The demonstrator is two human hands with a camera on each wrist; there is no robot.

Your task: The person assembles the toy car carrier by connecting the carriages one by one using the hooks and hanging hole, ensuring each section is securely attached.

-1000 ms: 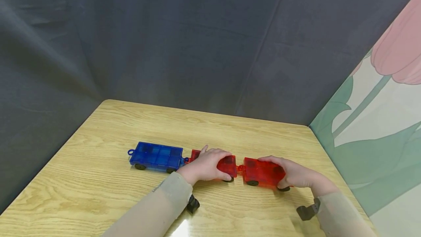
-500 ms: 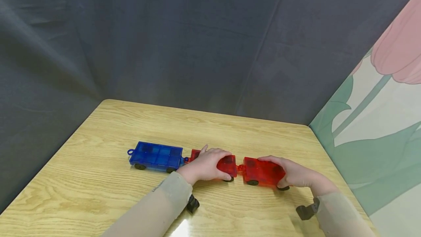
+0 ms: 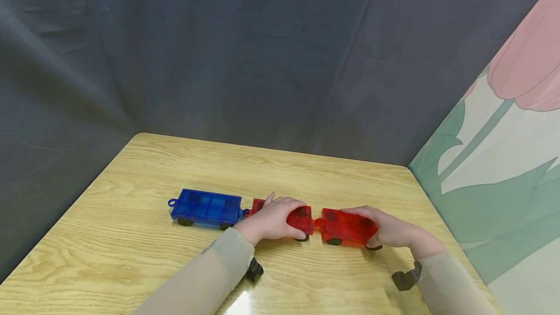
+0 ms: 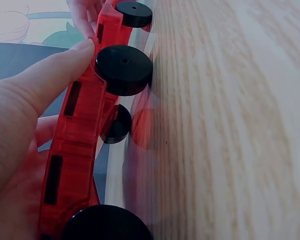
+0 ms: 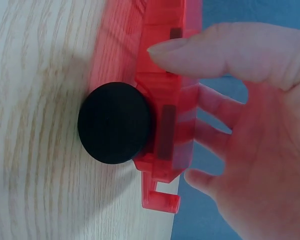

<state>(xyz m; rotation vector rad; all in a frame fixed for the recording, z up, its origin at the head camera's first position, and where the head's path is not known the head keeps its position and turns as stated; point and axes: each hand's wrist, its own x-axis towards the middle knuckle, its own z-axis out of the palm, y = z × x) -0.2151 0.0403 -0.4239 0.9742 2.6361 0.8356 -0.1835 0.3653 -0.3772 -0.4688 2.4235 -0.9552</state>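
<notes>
Three see-through toy train cars with black wheels stand in a row on the wooden table (image 3: 144,266), linked end to end. At the left is the blue car (image 3: 207,206), which neither hand touches. My left hand (image 3: 273,218) grips the middle red car (image 3: 301,217) from above, its thumb along the near side in the left wrist view. Around the right red car (image 3: 343,227) my right hand (image 3: 391,228) holds on, thumb on the near side and fingers over the far side. A red hook (image 5: 161,200) sticks out from that car's end in the right wrist view.
A dark grey cloth (image 3: 245,62) hangs behind the table. Along the right side runs a wall panel (image 3: 503,159) with a printed pink tulip. Black camera mounts (image 3: 404,280) sit at the wrists.
The whole head view has shifted very slightly. Both hands keep their hold on the red cars, and the cars stay in the same row.
</notes>
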